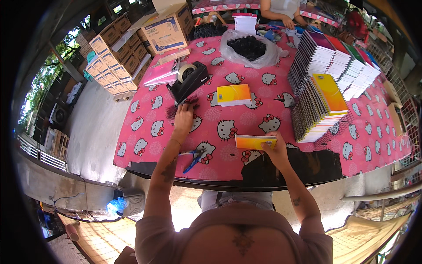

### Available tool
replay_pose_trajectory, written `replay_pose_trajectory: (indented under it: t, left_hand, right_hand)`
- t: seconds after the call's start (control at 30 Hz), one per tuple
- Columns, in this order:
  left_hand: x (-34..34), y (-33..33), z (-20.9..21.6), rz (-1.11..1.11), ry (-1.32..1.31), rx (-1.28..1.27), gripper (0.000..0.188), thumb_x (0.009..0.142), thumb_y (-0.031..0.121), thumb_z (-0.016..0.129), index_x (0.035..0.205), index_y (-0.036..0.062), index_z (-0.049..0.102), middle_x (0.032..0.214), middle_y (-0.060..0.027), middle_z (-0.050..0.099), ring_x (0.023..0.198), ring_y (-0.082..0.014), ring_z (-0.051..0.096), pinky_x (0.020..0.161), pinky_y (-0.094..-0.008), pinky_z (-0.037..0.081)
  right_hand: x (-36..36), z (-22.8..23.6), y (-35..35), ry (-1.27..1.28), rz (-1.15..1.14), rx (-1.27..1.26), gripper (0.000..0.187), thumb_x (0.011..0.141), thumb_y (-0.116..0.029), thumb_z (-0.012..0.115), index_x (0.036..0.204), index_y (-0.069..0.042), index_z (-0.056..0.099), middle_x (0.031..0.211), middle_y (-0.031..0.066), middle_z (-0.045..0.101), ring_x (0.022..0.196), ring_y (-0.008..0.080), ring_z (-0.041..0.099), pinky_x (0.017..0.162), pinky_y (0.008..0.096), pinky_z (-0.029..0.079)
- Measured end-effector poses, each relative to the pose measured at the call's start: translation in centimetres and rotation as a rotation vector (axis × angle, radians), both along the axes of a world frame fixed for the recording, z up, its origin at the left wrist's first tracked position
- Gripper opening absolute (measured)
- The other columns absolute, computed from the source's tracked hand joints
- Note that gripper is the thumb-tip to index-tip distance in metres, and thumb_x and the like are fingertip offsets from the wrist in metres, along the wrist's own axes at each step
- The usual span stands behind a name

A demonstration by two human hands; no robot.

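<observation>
My right hand (276, 147) grips a small yellow-and-orange notebook (249, 141) by its right end, thumb on the cover, above the table's front edge. My left hand (183, 118) reaches forward to a small heap of black spiral binding coils (171, 114), its fingers bent and closed on the coils at the edge of the heap. Just beyond stands a black tape dispenser (189, 82) with a roll of tape. Blue-handled pliers (192, 160) lie beside my left forearm. A short stack of yellow-orange pads (234, 95) sits mid-table.
Tall stacks of spiral-bound notebooks (318, 108) rise at the right. A clear plastic bag (269, 55) of black coils lies at the back. Cardboard boxes (167, 28) are piled at the far left. Across the table another person's hands (289, 22) show. A pink patterned cloth (145, 127) covers the table.
</observation>
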State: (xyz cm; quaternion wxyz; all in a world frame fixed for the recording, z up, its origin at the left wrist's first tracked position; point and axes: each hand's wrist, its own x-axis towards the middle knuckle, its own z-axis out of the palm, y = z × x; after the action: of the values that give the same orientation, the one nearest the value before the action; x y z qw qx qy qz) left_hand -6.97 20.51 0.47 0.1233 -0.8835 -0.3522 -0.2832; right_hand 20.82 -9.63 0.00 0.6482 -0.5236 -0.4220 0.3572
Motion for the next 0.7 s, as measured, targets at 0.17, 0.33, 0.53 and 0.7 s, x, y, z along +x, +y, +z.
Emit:
replay_pose_trajectory:
  t: [0.17,0.33,0.53,0.7]
  left_hand:
    - [1.8,-1.9,2.1,0.017,-0.122,0.078,0.022,0.095,0.010,0.061,0.117,0.0062,0.064,0.099,-0.0135,0.061,0.091,-0.0336,0.062,0.078,-0.0453,0.050]
    - [5.2,-9.3,5.8,-0.070,-0.400,-0.476,0.015,0.103,0.014,0.055,0.112,0.0032,0.059,0.103,-0.0123,0.062,0.094,-0.0251,0.064,0.075,-0.0420,0.052]
    - [7.4,-19.6,2.7,-0.413,-0.705,-1.066,0.023,0.110,0.021,0.043,0.124,0.0032,0.046,0.122,-0.0112,0.061,0.104,-0.0207,0.060,0.097,-0.0344,0.045]
    - [5.9,-16.6,6.5,-0.393,-0.530,-0.677,0.023,0.092,0.008,0.070,0.115,0.0032,0.069,0.078,-0.0110,0.065,0.069,-0.0181,0.062,0.059,-0.0329,0.048]
  right_hand:
    - [-0.3,0.7,-0.1,0.011,-0.026,0.003,0.033,0.089,0.004,0.068,0.115,-0.004,0.050,0.103,0.0067,0.061,0.075,0.0079,0.059,0.063,0.0234,0.050]
    - [0.1,-0.8,0.3,-0.011,-0.067,-0.073,0.039,0.089,0.000,0.070,0.123,-0.005,0.050,0.101,0.0046,0.062,0.078,0.0059,0.059,0.065,0.0215,0.050]
    - [0.0,0.1,0.5,0.058,0.078,-0.101,0.030,0.094,-0.007,0.070,0.122,0.000,0.062,0.098,0.0012,0.066,0.082,0.0044,0.058,0.071,0.0208,0.048]
    - [-0.1,-0.5,0.5,0.016,0.015,-0.106,0.023,0.095,-0.009,0.070,0.116,-0.001,0.068,0.087,-0.0028,0.065,0.072,0.0015,0.055,0.062,0.0195,0.044]
